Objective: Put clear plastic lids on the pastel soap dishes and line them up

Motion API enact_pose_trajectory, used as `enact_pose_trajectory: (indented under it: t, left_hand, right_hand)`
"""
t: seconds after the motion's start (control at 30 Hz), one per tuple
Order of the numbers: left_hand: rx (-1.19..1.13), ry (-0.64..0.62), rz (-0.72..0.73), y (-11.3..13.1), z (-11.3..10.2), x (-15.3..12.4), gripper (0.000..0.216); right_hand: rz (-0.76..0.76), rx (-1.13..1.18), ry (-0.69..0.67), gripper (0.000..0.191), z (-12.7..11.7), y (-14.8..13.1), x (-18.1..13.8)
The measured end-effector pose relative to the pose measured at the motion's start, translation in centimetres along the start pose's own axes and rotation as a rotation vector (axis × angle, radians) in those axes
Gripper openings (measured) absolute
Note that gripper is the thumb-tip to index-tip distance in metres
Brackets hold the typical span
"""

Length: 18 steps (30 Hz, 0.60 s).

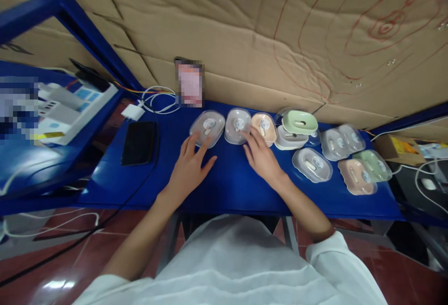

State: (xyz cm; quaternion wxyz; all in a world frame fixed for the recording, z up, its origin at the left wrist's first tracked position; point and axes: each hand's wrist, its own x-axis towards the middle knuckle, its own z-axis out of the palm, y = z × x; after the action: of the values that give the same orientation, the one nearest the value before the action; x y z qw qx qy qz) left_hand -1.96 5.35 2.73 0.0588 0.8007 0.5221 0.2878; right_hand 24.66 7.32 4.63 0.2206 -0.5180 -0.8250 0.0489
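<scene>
Several small plastic soap dishes with clear lids lie in a row on a blue table (231, 188). My left hand (191, 167) rests flat, fingers spread, its fingertips at the near edge of a clear-lidded grey dish (207, 127). My right hand (261, 155) also lies open, its fingers touching the near edges of a second grey dish (238, 125) and a peach dish (265, 127). Neither hand holds anything.
More dishes sit to the right: a green one (300, 122) stacked on a white one, grey ones (312, 165), a peach one (357, 176) and a green one (374, 165). A black phone (139, 142), white charger (133, 111) and cables lie left. Cardboard (280, 39) backs the table.
</scene>
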Motion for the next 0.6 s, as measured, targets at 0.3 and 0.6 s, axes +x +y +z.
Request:
enact_pose_trajectory:
  t: [0.3,0.6]
  left_hand:
    - [-0.156,-0.075,0.139,4.1,0.9,-1.4,0.051]
    - [0.016,-0.226,0.319,9.8,4.8,-0.6,0.056]
  right_hand:
    - [0.037,0.025,-0.087,0.055,-4.9,4.0,-7.0]
    - [0.260,-0.338,0.070,0.051,-4.1,7.6,-8.8]
